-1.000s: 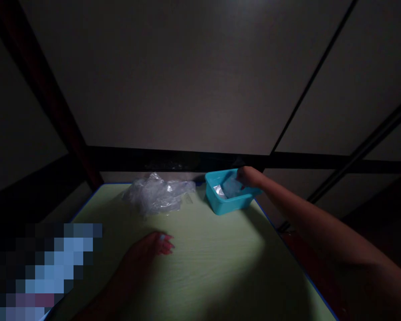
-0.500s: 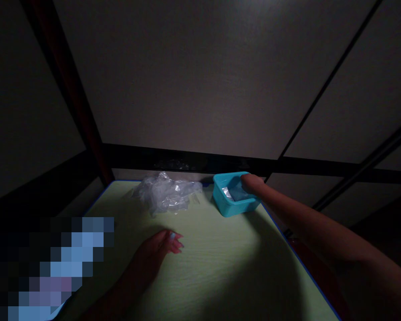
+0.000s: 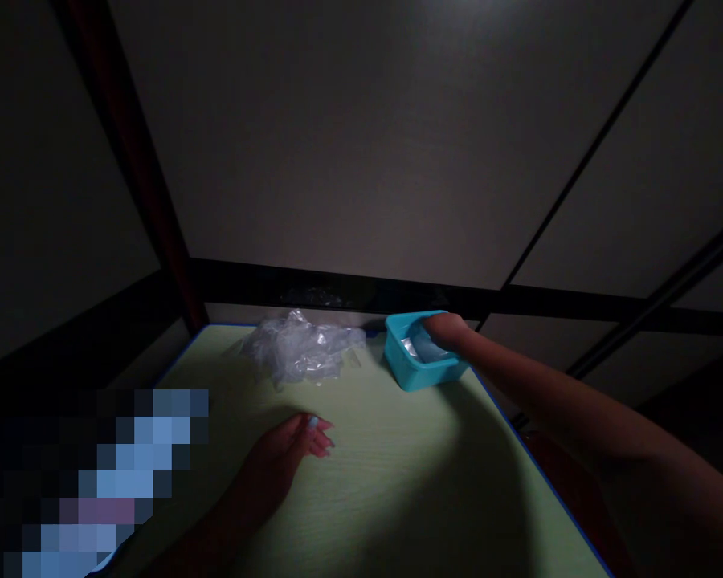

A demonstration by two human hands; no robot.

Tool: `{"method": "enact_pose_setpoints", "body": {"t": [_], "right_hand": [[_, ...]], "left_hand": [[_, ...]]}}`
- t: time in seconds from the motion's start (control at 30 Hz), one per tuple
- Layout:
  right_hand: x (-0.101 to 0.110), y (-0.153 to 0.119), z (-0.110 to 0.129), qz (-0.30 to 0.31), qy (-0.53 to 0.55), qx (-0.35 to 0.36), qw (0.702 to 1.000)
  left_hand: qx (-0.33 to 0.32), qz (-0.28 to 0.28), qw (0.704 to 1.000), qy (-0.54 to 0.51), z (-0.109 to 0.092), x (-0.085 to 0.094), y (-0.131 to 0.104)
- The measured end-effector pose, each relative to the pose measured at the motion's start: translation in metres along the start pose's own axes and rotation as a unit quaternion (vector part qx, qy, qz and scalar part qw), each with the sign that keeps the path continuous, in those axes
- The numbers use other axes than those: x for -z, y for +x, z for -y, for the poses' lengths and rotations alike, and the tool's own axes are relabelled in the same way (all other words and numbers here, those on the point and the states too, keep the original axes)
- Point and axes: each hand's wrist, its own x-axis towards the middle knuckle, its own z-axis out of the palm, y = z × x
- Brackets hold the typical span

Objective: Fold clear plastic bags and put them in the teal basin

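Observation:
My right hand [image 3: 449, 331] reaches over the back right rim of a turquoise plastic basket [image 3: 430, 376], with its fingers down inside and hidden from view. Inside, next to that hand, lie a shiny clear plastic packet [image 3: 409, 347] and a bluish surface I cannot make out. My left hand [image 3: 295, 440] hovers at or just above the pale green table, loosely curved, its fingertips slightly apart and nothing visible in it. Beyond it lies a crumpled heap of clear plastic bags [image 3: 304, 349].
The pale green table [image 3: 361, 482] has a blue edge and stands against a panelled wall or cupboard [image 3: 349, 160]. A pixelated blue patch covers the lower left. Something dark red shows below the table's right edge.
My right hand has shifted slightly left, deeper over the basket. My left hand, the basket and the plastic bags stay nearly where they were.

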Motion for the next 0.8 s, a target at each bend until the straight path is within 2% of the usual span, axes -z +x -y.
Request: {"method": "enact_pose_setpoints", "body": {"t": [0.27, 0.43, 0.57, 0.63, 0.7, 0.73, 0.8], "right_hand": [[-0.002, 0.005, -0.002, 0.090, 0.022, -0.008, 0.996], [0.001, 0.012, -0.001, 0.120, 0.037, -0.005, 0.992], [0.001, 0.021, 0.000, 0.127, 0.095, -0.013, 0.987], [0.000, 0.024, 0.001, 0.100, 0.146, -0.015, 0.984], [-0.002, 0.025, 0.002, 0.037, 0.212, -0.005, 0.977], [-0.003, 0.025, 0.004, -0.010, 0.250, 0.007, 0.968], [-0.006, 0.024, 0.007, -0.142, 0.339, 0.042, 0.929]], "left_hand": [[0.005, -0.006, 1.000, 0.000, -0.009, -0.003, -0.003], [0.008, 0.000, 1.000, -0.010, -0.011, -0.004, -0.004], [0.001, 0.000, 1.000, -0.018, -0.007, -0.003, -0.004], [-0.003, 0.006, 1.000, -0.020, -0.005, -0.003, -0.004], [-0.007, 0.012, 1.000, -0.018, -0.006, -0.002, -0.005], [-0.007, 0.014, 1.000, -0.017, -0.006, -0.002, -0.005], [-0.007, 0.017, 1.000, -0.016, -0.007, -0.003, -0.006]]}}
